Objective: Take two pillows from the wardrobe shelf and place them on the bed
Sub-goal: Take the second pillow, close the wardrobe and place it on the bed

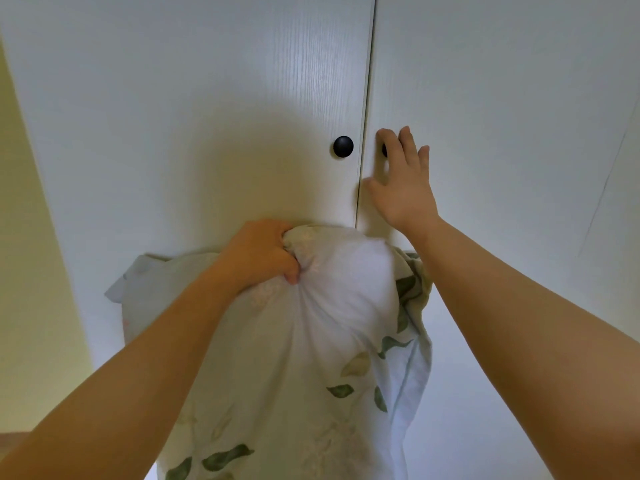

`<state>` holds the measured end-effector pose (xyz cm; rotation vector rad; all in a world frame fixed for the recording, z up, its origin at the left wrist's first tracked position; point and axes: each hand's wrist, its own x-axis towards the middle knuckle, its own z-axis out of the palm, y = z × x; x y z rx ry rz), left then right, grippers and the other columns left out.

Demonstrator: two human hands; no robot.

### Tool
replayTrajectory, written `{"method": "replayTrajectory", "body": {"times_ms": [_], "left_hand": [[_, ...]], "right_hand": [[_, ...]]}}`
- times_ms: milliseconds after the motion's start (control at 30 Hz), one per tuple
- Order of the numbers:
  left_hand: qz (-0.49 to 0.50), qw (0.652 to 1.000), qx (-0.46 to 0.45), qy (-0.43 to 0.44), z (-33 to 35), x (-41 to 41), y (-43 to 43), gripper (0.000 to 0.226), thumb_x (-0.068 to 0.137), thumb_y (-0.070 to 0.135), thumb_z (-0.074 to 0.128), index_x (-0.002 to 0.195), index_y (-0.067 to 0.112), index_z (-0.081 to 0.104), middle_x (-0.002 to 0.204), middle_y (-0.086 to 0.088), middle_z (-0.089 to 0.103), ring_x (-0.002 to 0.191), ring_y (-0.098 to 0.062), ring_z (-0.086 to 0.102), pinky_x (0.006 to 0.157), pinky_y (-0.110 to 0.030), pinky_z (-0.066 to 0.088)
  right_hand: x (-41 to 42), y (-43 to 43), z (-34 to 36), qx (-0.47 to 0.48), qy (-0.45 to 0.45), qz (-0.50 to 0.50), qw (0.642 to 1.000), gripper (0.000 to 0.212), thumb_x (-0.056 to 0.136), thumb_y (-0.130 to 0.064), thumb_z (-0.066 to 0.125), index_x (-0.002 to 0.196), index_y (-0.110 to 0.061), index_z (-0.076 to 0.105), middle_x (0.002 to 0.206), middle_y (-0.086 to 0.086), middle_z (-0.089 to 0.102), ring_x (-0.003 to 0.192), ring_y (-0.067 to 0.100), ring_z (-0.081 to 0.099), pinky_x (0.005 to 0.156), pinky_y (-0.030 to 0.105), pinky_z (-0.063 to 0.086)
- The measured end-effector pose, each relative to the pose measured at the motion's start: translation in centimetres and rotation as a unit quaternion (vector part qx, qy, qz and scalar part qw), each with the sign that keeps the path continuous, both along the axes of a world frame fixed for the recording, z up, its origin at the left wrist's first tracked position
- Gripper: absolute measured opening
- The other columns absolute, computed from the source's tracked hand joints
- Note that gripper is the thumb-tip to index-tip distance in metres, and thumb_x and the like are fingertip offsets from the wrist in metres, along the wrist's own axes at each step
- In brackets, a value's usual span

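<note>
Left hand (258,251) fists bunched top of leaf-print pillow (311,341): soft, light, probably best gripped there. Right hand (401,181) spread flat on wardrobe door (485,98).

A white wardrobe (194,109) with faint wood grain fills the view, both doors shut and meeting at a thin vertical seam. A round black knob (343,146) sits on the left door beside that seam.
</note>
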<state>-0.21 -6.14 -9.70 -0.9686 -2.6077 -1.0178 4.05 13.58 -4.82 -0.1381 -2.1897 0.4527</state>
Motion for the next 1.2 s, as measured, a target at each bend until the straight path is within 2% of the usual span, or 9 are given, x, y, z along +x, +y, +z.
{"method": "replayTrajectory", "body": {"times_ms": [200, 333, 467, 567, 667, 800, 933, 1067, 1200], "left_hand": [[0.003, 1.000, 0.012, -0.014, 0.0, 0.1, 0.1, 0.049, 0.031, 0.025, 0.066, 0.079, 0.016, 0.071, 0.063, 0.011, 0.059, 0.074, -0.017, 0.057, 0.059, -0.021, 0.042], [-0.002, 1.000, 0.016, -0.024, -0.3, 0.5, 0.1, 0.045, 0.034, 0.023, 0.071, 0.078, 0.015, 0.070, 0.072, 0.001, 0.067, 0.078, -0.020, 0.061, 0.064, -0.027, 0.046], [-0.010, 0.999, 0.009, -0.037, -0.8, 1.3, 0.3, 0.037, 0.044, 0.014, 0.078, 0.079, 0.020, 0.071, 0.070, 0.005, 0.065, 0.077, -0.017, 0.059, 0.064, -0.022, 0.044], [-0.025, 0.998, -0.006, -0.054, -1.6, 2.0, 0.6, 0.046, 0.036, 0.022, 0.067, 0.082, 0.022, 0.070, 0.069, 0.011, 0.063, 0.077, -0.015, 0.060, 0.066, -0.023, 0.047], [-0.023, 0.997, -0.026, -0.064, -2.7, 2.7, 0.9, 0.052, 0.036, 0.023, 0.066, 0.088, 0.017, 0.070, 0.080, 0.001, 0.068, 0.083, -0.020, 0.063, 0.074, -0.035, 0.052], [-0.035, 0.995, -0.054, -0.077, -4.7, 4.4, 1.4, 0.052, 0.040, 0.024, 0.065, 0.092, 0.015, 0.068, 0.087, -0.005, 0.070, 0.087, -0.023, 0.065, 0.081, -0.040, 0.054], [-0.053, 0.991, -0.088, -0.083, -7.5, 6.6, 2.0, 0.053, 0.044, 0.025, 0.062, 0.095, 0.011, 0.067, 0.092, -0.012, 0.071, 0.088, -0.027, 0.066, 0.080, -0.043, 0.054], [-0.055, 0.986, -0.132, -0.086, -10.8, 8.1, 2.1, 0.054, 0.050, 0.031, 0.058, 0.100, 0.012, 0.065, 0.095, -0.009, 0.070, 0.090, -0.027, 0.065, 0.080, -0.042, 0.053], [-0.045, 0.979, -0.174, -0.099, -13.6, 9.7, 2.0, 0.059, 0.053, 0.033, 0.052, 0.108, 0.019, 0.064, 0.102, -0.006, 0.070, 0.095, -0.025, 0.064, 0.083, -0.041, 0.053]], "right_hand": [[0.2, 0.3, -0.2, 0.017, 0.009, 0.018, 1.000, 0.062, 0.085, 0.003, 0.032, 0.145, -0.013, 0.024, 0.154, 0.015, 0.019, 0.146, 0.032, -0.002, 0.118, 0.041, -0.008], [1.2, -0.2, 0.4, 0.004, -0.012, 0.044, 0.999, 0.059, 0.089, 0.003, 0.033, 0.145, -0.009, 0.022, 0.150, 0.015, 0.026, 0.145, 0.030, 0.009, 0.119, 0.042, -0.002], [3.9, -1.5, -0.7, -0.100, -0.029, 0.134, 0.985, 0.056, 0.096, -0.005, 0.036, 0.148, -0.014, 0.016, 0.155, 0.004, 0.024, 0.144, 0.017, 0.018, 0.112, 0.018, 0.009], [5.5, -2.0, -3.1, -0.094, -0.098, 0.147, 0.980, 0.049, 0.098, -0.007, 0.035, 0.145, -0.019, 0.030, 0.153, -0.001, 0.032, 0.141, 0.012, 0.028, 0.099, 0.007, 0.016], [7.3, -2.3, -4.5, -0.113, -0.242, 0.187, 0.945, 0.048, 0.096, -0.020, 0.047, 0.143, -0.016, 0.035, 0.148, 0.001, 0.039, 0.136, 0.015, 0.037, 0.100, 0.013, 0.024], [8.9, -2.6, -7.9, -0.035, -0.406, 0.155, 0.900, 0.068, 0.075, -0.032, 0.073, 0.135, -0.021, 0.041, 0.131, 0.000, 0.053, 0.115, 0.018, 0.052, 0.101, 0.033, 0.042], [9.4, -2.7, -12.5, 0.028, -0.412, 0.069, 0.908, 0.089, 0.058, -0.045, 0.078, 0.134, -0.029, 0.034, 0.128, -0.002, 0.052, 0.114, 0.024, 0.052, 0.100, 0.049, 0.040], [10.6, -2.9, -15.8, 0.024, -0.422, 0.051, 0.905, 0.069, 0.064, -0.045, 0.075, 0.121, -0.025, 0.041, 0.117, -0.001, 0.057, 0.106, 0.023, 0.054, 0.091, 0.040, 0.038], [11.3, -3.3, -18.6, -0.003, -0.442, 0.071, 0.894, 0.049, 0.074, -0.040, 0.070, 0.115, -0.024, 0.048, 0.112, -0.001, 0.062, 0.106, 0.023, 0.056, 0.098, 0.040, 0.036]]}}
